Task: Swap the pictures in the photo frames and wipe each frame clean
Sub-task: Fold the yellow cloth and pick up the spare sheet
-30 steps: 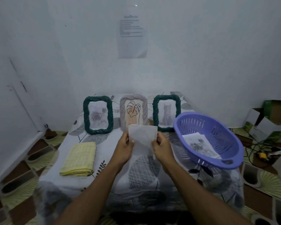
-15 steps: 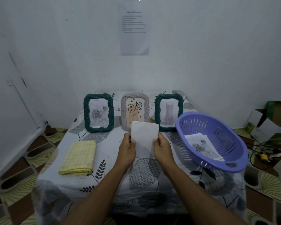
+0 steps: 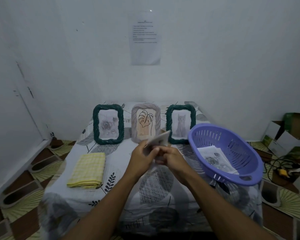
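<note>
Over the near half of the table point(image 3: 121, 170), just left of the purple basket point(image 3: 246, 181): gripping one white picture point(image 3: 160, 140) in both hands, raised clear of the tablecloth. Pinching its lower left part with the left hand point(image 3: 142, 153), fingers curled round the edge. Clamping its lower right part with the right hand point(image 3: 171, 157), knuckles almost touching the left. Sticking up and to the right above both grips with its upper corner, tilted towards the basket's rim; poking out below the hands with a small lower corner. Too blurred to tell what is printed on it, or exactly where each fingertip sits.

Well left of the basket, at about the same depth as the hands: lying flat and folded, a yellow cloth point(image 3: 87, 168), untouched.

Inside the basket, against its floor: loose prints point(image 3: 215, 160), with a grey rose showing on top.

Behind and left of the basket, standing upright in a row: nearest it the cat frame point(image 3: 193, 116), dark green; next the beige frame point(image 3: 134, 125) with a leaf drawing; farthest left the rose frame point(image 3: 96, 125), also dark green.

Higher up on the wall beyond the basket's left side: taped there, a printed sheet point(image 3: 145, 40). To the basket's right, on the floor: cardboard boxes point(image 3: 287, 135).
</note>
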